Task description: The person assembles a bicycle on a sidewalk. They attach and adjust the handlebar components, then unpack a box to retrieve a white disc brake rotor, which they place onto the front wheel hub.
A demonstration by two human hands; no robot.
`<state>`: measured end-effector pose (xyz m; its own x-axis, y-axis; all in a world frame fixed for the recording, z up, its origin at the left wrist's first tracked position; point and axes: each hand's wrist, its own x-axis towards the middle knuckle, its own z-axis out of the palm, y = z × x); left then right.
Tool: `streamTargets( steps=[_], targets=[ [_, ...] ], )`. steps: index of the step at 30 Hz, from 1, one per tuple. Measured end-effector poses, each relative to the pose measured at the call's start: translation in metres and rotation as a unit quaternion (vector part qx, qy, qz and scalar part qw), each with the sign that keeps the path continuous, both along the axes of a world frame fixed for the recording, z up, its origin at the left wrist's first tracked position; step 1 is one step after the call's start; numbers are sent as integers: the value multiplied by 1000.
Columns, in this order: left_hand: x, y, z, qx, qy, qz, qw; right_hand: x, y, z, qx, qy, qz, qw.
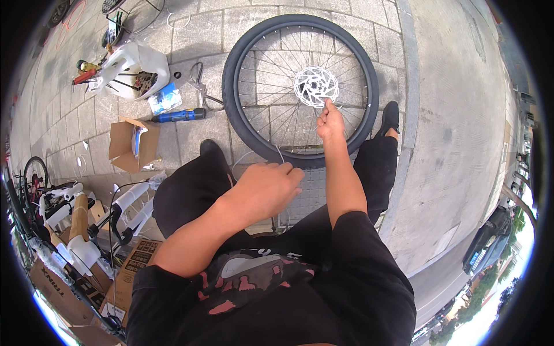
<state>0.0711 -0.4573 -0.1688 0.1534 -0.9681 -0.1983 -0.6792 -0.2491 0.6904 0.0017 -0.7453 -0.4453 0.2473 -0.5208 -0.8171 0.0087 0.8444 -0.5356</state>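
Note:
A bicycle wheel (231, 86) with a black tyre lies flat on the paving between my feet. At its hub sits a silver disc brake rotor (316, 86). My right hand (330, 122) reaches over the spokes, its fingers pinched together at the rotor's near edge; whatever they hold is too small to make out. Closer to me, my left hand (268, 187) is held above the near side of the tyre with its fingers curled in. A thin pale strand shows just beyond those fingers, but I cannot tell whether the hand grips it.
Left of the wheel stand a cut-open white plastic jug (141, 66) with tools, a blue-and-black cylindrical tool (180, 115), a blue-and-white packet (165, 99) and a small open carton (151, 144). Partly wrapped bicycle parts (130, 199) and large cardboard boxes (135, 268) crowd the lower left. A kerb (408, 86) runs along the right.

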Motion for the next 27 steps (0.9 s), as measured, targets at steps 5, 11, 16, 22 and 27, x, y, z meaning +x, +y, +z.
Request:
streamTargets(
  steps=[5, 11, 16, 22, 27],
  targets=[
    [7, -17, -5, 10, 2, -22, 1000, 17, -9, -38, 34, 25, -27, 999],
    [19, -30, -7, 29, 7, -42, 999, 11, -4, -62, 44, 77, -17, 996],
    [27, -34, -8, 39, 15, -52, 998, 7, -3, -61, 30, 94, 4, 995],
    [33, -36, -7, 45, 20, -53, 997, 3, -10, -67, 28, 92, 23, 995],
    [35, -38, -7, 52, 20, -60, 997, 13, 6, -66, 25, 125, 16, 992]
  ],
)
